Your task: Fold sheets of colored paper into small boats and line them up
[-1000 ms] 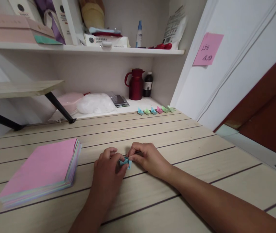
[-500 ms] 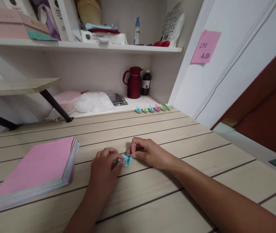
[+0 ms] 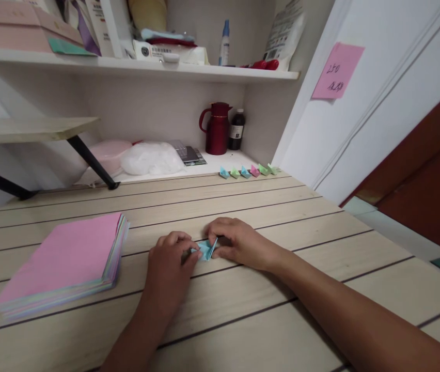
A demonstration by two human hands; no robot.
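Note:
A small piece of folded blue paper [image 3: 206,250] is between my hands, just above or on the wooden tabletop [image 3: 251,320]. My left hand [image 3: 171,258] pinches its left end between thumb and forefinger. On the other side, my right hand [image 3: 235,242] has thumb and fingers closed about the right edge, where a raised flap shows. Fingertips hide parts of the paper. Along the far edge of the table stands a row of several little folded paper boats [image 3: 245,172] in blue, green and pink.
A thick stack of coloured paper, pink on top [image 3: 65,253], lies at the left. Behind the table are a red jug [image 3: 217,129], a dark bottle [image 3: 236,130] and a white plastic bag [image 3: 152,159]. A black-legged raised shelf [image 3: 34,129] stands at the back left.
The right hand's fingers have shifted on the blue paper, and its right flap now stands up more. The whole view has shifted slightly; the left hand keeps its pinch.

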